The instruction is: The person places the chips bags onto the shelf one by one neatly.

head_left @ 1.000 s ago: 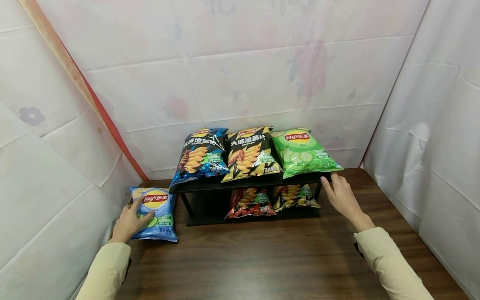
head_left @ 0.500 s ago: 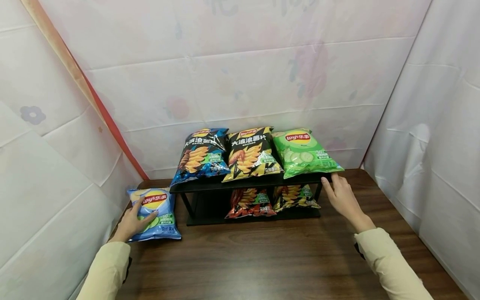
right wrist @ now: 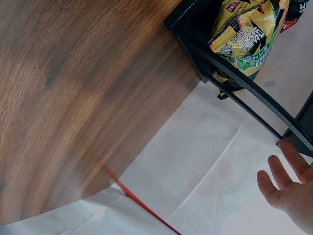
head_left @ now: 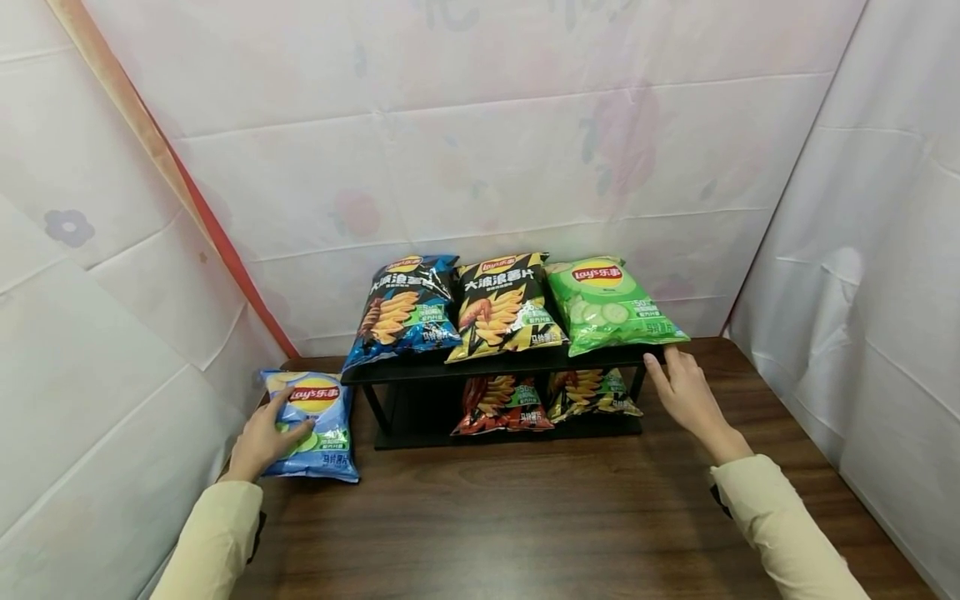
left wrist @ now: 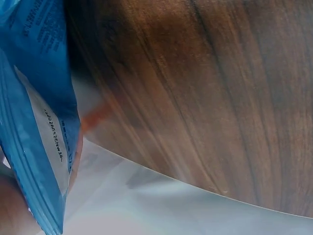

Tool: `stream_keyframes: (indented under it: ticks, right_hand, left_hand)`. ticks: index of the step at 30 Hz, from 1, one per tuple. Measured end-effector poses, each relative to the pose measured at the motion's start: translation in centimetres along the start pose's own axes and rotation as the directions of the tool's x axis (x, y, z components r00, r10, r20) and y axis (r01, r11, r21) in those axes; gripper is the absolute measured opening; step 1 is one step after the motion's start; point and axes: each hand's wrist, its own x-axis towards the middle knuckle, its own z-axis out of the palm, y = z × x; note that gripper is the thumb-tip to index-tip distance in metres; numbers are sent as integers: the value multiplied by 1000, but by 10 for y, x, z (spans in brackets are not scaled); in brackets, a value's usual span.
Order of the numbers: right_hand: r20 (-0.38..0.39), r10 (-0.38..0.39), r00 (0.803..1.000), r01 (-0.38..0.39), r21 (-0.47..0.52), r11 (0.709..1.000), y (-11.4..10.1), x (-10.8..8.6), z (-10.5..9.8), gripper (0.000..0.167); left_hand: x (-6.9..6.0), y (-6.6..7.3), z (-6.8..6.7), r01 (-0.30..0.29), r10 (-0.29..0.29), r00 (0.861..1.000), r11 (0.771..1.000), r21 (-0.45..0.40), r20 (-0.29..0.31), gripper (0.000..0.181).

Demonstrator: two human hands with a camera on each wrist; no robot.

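My left hand (head_left: 260, 442) holds a blue bag of potato chips (head_left: 330, 458) by its left side, at the left of the rack. The left wrist view shows the back and crimped edge of that blue bag (left wrist: 41, 88), with a blurred bit of hand at the lower left. My right hand (head_left: 688, 400) is at the right end of the black two-tier rack (head_left: 480, 367), just below a green bag of chips (head_left: 607, 308). In the right wrist view the right hand's fingers (right wrist: 276, 174) are loosely extended, one tip at the rack's edge.
On the upper shelf, a blue-black chip bag (head_left: 401, 312) and a yellow-black chip bag (head_left: 506, 308) stand left of the green one. Below are a red chip bag (head_left: 506, 408) and another yellow one (head_left: 588, 393). White cloth walls (head_left: 487, 167) surround the wooden table (head_left: 510, 517).
The blue bag in my left hand shifts slightly right and tilts, then moves back a little to the left. My right hand stays at the rack's end.
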Motion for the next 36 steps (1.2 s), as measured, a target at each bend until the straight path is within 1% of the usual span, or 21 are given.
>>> stream_keyframes:
  ticks: [8, 11, 15, 19, 27, 31, 36]
  right_hand:
    - [14, 13, 1000, -13, 4, 1000, 1, 1, -1, 57]
    - [14, 15, 1000, -15, 5, 1000, 1, 1, -1, 55]
    - [7, 8, 1000, -8, 7, 1000, 1, 2, 0, 52]
    - [11, 8, 1000, -8, 7, 1000, 1, 3, 0, 55]
    - [15, 24, 1000, -24, 5, 1000, 0, 2, -1, 53]
    - [13, 23, 1000, -23, 6, 1000, 1, 2, -1, 52]
    - [13, 19, 1000, -19, 5, 1000, 2, 1, 1, 52]
  left_hand:
    - [3, 9, -5, -62, 63, 996, 998, 29, -56, 86]
    - [2, 11, -7, -78, 82, 994, 996, 49, -74, 85]
    - [0, 14, -9, -86, 93, 992, 993, 76, -87, 84]
    - [-4, 15, -12, -98, 108, 989, 990, 100, -103, 83]
    - [-11, 19, -18, -133, 154, 977, 980, 146, -146, 79]
    - [-13, 21, -21, -147, 172, 974, 975, 168, -149, 79]
    - [-17, 23, -25, -173, 208, 965, 963, 208, -160, 78]
